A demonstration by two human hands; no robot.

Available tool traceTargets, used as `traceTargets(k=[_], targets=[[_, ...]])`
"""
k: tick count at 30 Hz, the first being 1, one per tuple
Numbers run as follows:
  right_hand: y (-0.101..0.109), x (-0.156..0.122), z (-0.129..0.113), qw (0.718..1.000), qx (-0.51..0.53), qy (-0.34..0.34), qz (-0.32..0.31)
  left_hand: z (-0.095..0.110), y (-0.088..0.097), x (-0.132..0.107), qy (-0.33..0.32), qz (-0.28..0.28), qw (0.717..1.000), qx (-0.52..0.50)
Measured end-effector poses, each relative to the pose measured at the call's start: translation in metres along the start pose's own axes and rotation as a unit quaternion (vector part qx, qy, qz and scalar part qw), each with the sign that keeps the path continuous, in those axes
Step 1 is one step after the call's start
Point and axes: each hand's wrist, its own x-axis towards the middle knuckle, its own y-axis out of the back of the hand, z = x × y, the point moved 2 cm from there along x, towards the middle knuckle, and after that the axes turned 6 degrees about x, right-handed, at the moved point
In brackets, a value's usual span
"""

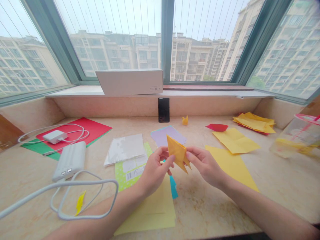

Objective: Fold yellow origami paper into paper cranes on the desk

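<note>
A folded yellow origami paper [177, 151] is held up above the stone counter, its pointed flaps hanging down at the lower right. My left hand [157, 166] pinches its left side between thumb and fingers. At its right edge, my right hand [203, 163] grips it with thumb and fingertips. Beneath the hands lie a pale yellow sheet [150, 213], a blue paper piece [173, 187] and a green dotted packet [125, 170]. A flat yellow sheet [232, 165] rests below my right hand, and a creased yellow sheet [235, 140] lies beyond it.
A power bank [71, 160] with a looping white cable [113, 200] and a charger [55, 136] on red paper [92, 130] are at left. A phone [164, 110] leans against the back wall near a small yellow folded figure [185, 120]. A plastic cup [292, 136] stands at right.
</note>
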Motion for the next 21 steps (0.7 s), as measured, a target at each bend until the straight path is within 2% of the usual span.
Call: traceTargets(k=[7, 14, 21], targets=[[-0.0022, -0.0009, -0.0025, 0.999, 0.01, -0.009, -0.037, -0.0021, -0.0007, -0.0019, 0.015, -0.024, 0.999, 0.02], [-0.0028, -0.0023, 0.0023, 0.998, -0.056, 0.002, -0.009, -0.0034, -0.005, -0.0043, 0.036, -0.083, 0.996, -0.006], [-0.0076, -0.0059, 0.0018, 0.991, -0.134, 0.017, -0.006, -0.0038, -0.0056, -0.0059, 0.031, -0.07, 0.997, -0.023]])
